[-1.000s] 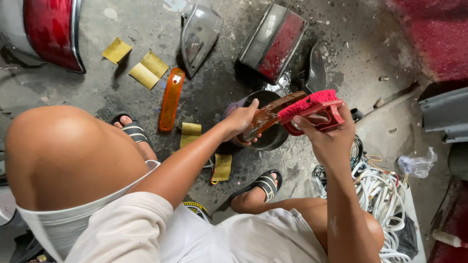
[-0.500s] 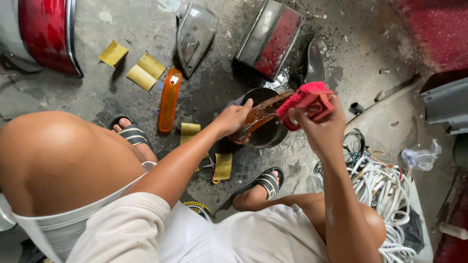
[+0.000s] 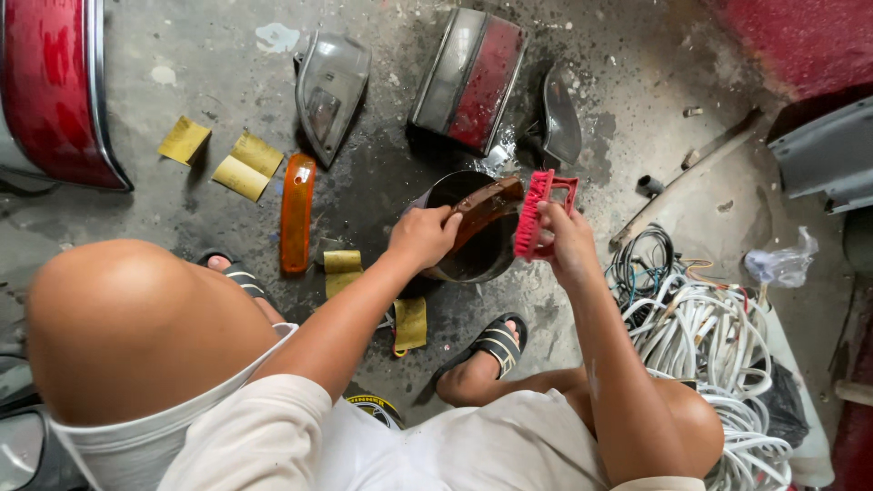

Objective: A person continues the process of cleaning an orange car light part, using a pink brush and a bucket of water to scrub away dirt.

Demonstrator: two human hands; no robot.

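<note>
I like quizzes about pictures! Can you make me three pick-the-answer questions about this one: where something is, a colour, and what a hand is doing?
1. Where does the long orange plastic lens lie?
A. On the grey concrete floor beside the yellow paper pieces
B. Inside the bucket
C. On the pile of white cables

2. What colour is the scrubbing brush?
A. Blue
B. Pinkish red
C. Green

3. What is the left hand doing?
A. Resting flat on the floor
B. Holding a sandal
C. Gripping a brown curved lens strip over the round dark bucket

Answers:
1 A, it lies flat on the floor next to the yellow pieces.
2 B, the bristles and handle in the right hand are pinkish red.
3 C, its fingers close around the strip above the bucket.
</note>
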